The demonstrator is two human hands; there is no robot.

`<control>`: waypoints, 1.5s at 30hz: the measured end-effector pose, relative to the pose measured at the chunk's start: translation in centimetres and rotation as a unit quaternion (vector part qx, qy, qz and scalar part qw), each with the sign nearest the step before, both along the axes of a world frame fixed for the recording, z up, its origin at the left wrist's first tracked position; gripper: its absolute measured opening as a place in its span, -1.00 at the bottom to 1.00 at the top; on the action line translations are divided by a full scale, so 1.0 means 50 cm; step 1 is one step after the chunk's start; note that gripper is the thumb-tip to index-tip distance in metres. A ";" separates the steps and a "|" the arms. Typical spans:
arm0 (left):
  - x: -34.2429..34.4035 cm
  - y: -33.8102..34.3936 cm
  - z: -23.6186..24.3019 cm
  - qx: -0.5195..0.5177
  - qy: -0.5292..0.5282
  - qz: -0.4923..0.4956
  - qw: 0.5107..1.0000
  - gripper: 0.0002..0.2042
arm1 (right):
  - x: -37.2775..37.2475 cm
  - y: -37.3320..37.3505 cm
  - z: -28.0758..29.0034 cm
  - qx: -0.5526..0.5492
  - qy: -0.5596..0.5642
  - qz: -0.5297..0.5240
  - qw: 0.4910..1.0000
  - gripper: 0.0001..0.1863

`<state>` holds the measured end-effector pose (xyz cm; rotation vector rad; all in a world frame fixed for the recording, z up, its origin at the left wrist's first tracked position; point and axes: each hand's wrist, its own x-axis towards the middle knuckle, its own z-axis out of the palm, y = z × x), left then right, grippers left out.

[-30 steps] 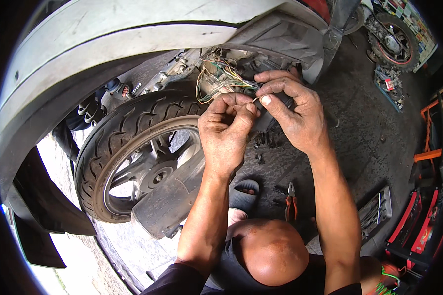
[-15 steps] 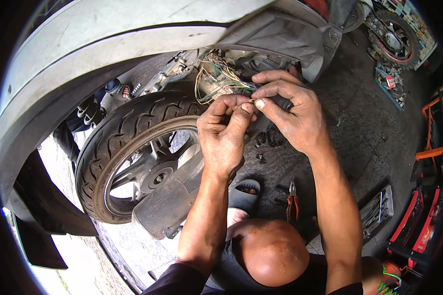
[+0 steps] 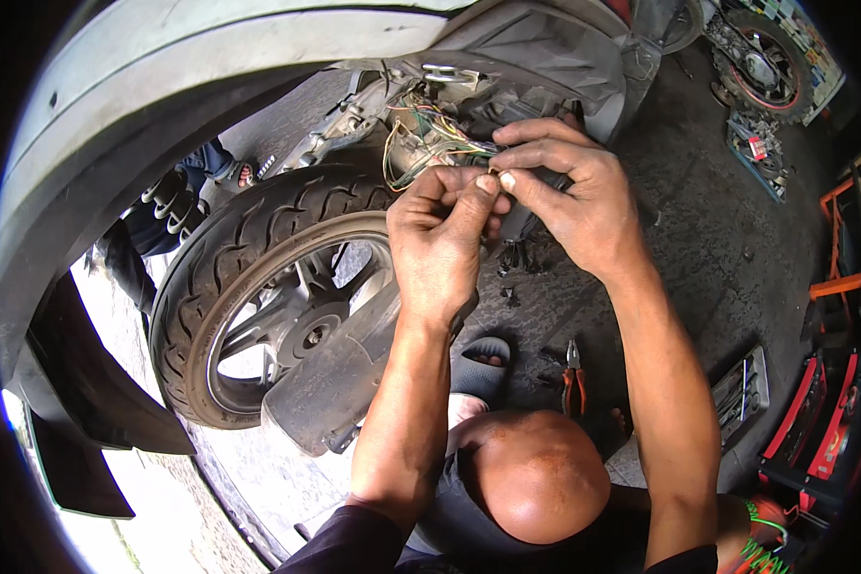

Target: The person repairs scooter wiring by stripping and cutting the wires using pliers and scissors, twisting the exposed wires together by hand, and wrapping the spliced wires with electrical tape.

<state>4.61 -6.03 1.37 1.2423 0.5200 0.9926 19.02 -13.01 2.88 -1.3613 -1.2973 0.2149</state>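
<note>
My left hand (image 3: 435,239) and my right hand (image 3: 584,201) meet fingertip to fingertip in front of a motor scooter. Both are closed in a pinch on a thin wire (image 3: 493,173), of which only a tiny bit shows between the thumbs. Just beyond the fingers, a loose bundle of coloured wires (image 3: 435,143) in yellow, green, white and red spills out beside the engine. The right hand's other fingers arch over the end of the bundle. How the wire continues behind the fingers is hidden.
The rear wheel (image 3: 220,277) and exhaust muffler (image 3: 330,387) lie left of my forearms, under a pale body panel (image 3: 220,72). Orange-handled pliers (image 3: 573,385) rest on the dark floor. To the right are a tool tray (image 3: 741,397) and a red toolbox (image 3: 832,435). Another person's sandalled foot (image 3: 237,175) shows behind the wheel.
Both hands stay pinched together and sit slightly higher in the picture. The fingertips have shifted a little on the wire. The whole view has moved slightly.
</note>
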 end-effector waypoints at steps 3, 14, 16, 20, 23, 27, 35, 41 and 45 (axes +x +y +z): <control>0.005 -0.002 0.004 0.003 0.001 -0.002 1.000 -0.90 | -0.001 0.002 -0.002 0.026 0.024 -0.002 0.999 -0.90; 0.011 0.001 0.000 0.047 0.016 -0.020 0.999 -0.93 | 0.013 -0.004 -0.002 0.000 0.027 0.007 1.000 -0.88; 0.010 0.000 0.002 0.047 0.017 -0.006 0.999 -0.94 | 0.012 0.000 0.002 0.017 0.011 0.024 1.000 -0.87; -0.001 0.010 -0.001 0.106 0.037 0.010 0.994 -0.89 | 0.034 -0.033 -0.008 0.043 -0.022 -0.027 0.998 -0.83; -0.012 0.022 -0.009 0.137 0.059 0.038 0.988 -0.87 | 0.087 -0.125 -0.056 0.039 0.139 -0.101 0.984 -0.77; -0.028 0.025 -0.010 0.162 0.092 0.042 0.982 -0.92 | 0.145 -0.330 -0.216 -0.116 0.325 -0.202 0.917 -0.82; -0.035 0.030 -0.014 0.204 0.142 0.085 0.965 -0.83 | -0.018 -0.686 -0.623 -0.513 0.095 -0.520 0.676 -0.64; -0.038 0.037 -0.014 0.281 0.182 0.125 0.934 -0.86 | -0.058 -0.727 -0.691 -0.532 0.040 -0.555 0.639 -0.66; -0.050 0.021 -0.007 0.302 0.188 0.113 0.928 -0.88 | -0.049 -0.629 -0.688 -0.471 0.038 -0.415 0.778 -0.65</control>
